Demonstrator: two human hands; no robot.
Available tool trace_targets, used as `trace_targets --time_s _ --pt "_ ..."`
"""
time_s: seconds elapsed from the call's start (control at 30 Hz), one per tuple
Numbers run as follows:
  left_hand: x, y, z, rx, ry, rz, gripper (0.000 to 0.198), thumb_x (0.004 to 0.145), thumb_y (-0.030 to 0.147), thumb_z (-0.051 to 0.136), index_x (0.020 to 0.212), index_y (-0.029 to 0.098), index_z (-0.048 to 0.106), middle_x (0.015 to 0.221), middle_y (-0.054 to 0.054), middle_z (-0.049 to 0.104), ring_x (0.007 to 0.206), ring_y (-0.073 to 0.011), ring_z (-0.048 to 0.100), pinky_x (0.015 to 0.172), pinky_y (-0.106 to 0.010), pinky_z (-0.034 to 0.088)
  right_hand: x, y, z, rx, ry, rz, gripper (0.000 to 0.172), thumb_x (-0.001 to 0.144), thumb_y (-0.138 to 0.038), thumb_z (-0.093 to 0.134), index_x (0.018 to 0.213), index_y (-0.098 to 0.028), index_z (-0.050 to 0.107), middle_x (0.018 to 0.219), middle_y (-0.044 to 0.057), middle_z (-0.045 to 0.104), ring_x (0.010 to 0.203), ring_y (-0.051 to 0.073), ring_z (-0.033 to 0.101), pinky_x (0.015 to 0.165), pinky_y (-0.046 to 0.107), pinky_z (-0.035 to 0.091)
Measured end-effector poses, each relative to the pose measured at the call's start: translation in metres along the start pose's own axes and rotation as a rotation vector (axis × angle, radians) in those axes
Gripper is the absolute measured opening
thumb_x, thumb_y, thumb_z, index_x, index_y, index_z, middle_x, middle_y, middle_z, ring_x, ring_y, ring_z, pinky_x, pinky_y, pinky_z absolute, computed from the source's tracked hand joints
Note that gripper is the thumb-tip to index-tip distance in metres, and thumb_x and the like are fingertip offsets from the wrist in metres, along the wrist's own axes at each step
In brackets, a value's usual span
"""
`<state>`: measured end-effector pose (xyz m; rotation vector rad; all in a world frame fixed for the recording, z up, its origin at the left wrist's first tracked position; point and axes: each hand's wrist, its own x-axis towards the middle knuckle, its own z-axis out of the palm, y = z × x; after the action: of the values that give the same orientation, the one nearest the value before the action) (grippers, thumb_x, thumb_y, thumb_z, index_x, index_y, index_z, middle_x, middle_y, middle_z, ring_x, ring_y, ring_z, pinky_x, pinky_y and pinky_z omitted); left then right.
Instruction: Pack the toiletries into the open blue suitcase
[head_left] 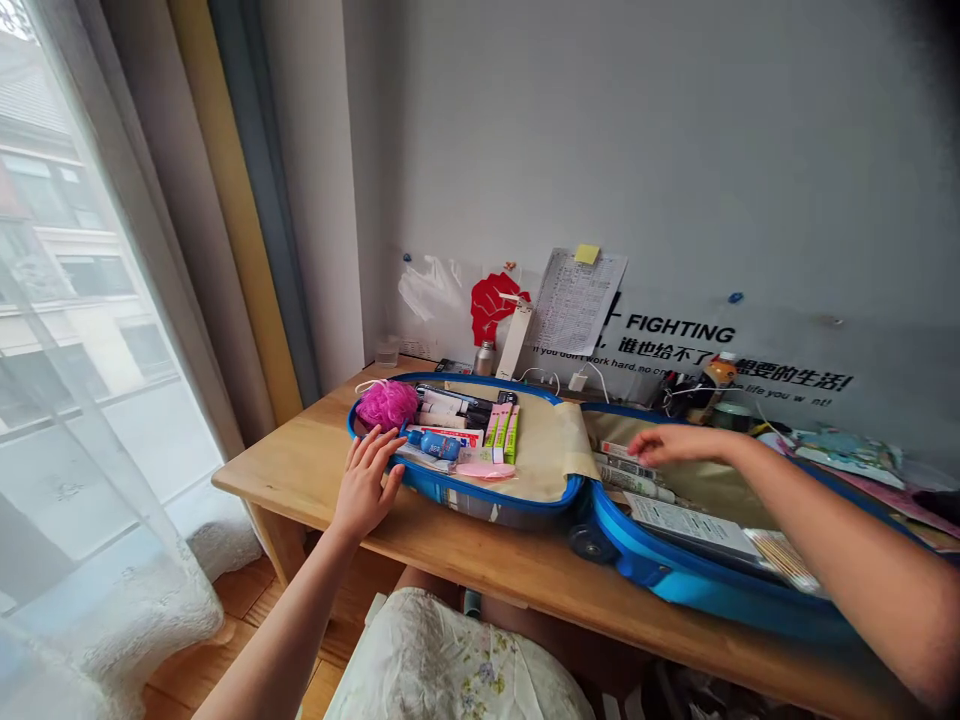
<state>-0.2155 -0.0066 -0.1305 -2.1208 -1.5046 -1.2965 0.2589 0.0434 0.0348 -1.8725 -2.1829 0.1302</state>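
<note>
A blue suitcase (pixel 480 495) lies unfolded on the wooden desk. My left hand (pixel 369 480) rests at the left half's rim, fingers spread, holding nothing. Near it sit a pink bath puff (pixel 388 403), a small blue bottle (pixel 437 446), several green-and-pink boxes (pixel 499 436) and a flat pink item (pixel 486 470). Over the right half hovers my right hand (pixel 664 443), its fingers loosely bent and apart, just above a few tubes (pixel 636 482). I see nothing held in it; contact with the nearest tube is unclear. A printed white packet (pixel 686 522) and cotton swabs (pixel 784 560) lie closer to me.
A metallic bottle (pixel 484 358), a white folded lamp (pixel 514 340) and a white charger plug (pixel 577 381) are behind the suitcase. An orange-labelled bottle (pixel 716 378) stands back right. Curtains (pixel 225 200) hang at left. The desk's front edge (pixel 420 550) runs before my lap.
</note>
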Motion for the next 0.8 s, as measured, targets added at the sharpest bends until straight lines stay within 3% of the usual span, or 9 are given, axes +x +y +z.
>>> trace_targets --time_s 0.1,0.2,0.27,0.53,0.8 --pt "0.0 0.0 0.0 -0.002 0.002 0.002 0.041 0.097 0.041 0.038 0.128 0.025 0.06 0.139 -0.008 0.058 0.139 -0.0276 0.042 0.117 -0.051 0.028 -0.037 0.022 0.004 0.0 -0.279 0.089 0.025 0.047 -0.016 0.074 0.071 -0.02 0.072 0.076 0.006 0.073 0.073 0.021 0.07 0.067 0.026 0.053" --pt "0.001 0.0 0.0 -0.004 0.006 0.002 0.041 0.097 0.041 0.037 0.127 0.025 0.06 0.137 -0.008 0.059 0.138 -0.0278 0.043 0.117 -0.051 0.028 -0.064 0.036 0.008 -0.067 -0.424 0.172 0.039 0.052 -0.024 0.07 0.091 -0.025 0.073 0.109 0.009 0.073 0.103 0.027 0.069 0.086 0.029 0.053" --pt "0.001 0.0 -0.001 -0.006 0.006 0.002 0.041 0.097 0.041 0.038 0.127 0.025 0.06 0.137 -0.008 0.059 0.138 -0.0281 0.042 0.117 -0.052 0.027 -0.076 0.041 0.012 -0.131 -0.476 0.205 0.048 0.054 -0.026 0.067 0.101 -0.028 0.071 0.119 0.009 0.07 0.113 0.028 0.065 0.094 0.031 0.051" --pt "0.0 0.0 0.0 -0.001 -0.001 0.018 0.041 0.098 0.041 0.037 0.127 0.023 0.059 0.138 -0.008 0.059 0.138 -0.0283 0.042 0.115 -0.052 0.029 -0.091 0.037 0.018 -0.204 -0.474 0.257 0.062 0.05 -0.02 0.058 0.11 -0.035 0.067 0.13 0.008 0.065 0.116 0.031 0.064 0.093 0.037 0.053" --pt "0.001 0.0 -0.001 -0.007 0.0 0.007 0.04 0.098 0.04 0.037 0.126 0.024 0.06 0.138 -0.008 0.059 0.139 -0.0277 0.041 0.117 -0.052 0.028 -0.091 0.035 0.016 -0.188 -0.472 0.217 0.064 0.044 -0.016 0.055 0.104 -0.035 0.068 0.121 0.009 0.069 0.111 0.034 0.066 0.093 0.042 0.053"
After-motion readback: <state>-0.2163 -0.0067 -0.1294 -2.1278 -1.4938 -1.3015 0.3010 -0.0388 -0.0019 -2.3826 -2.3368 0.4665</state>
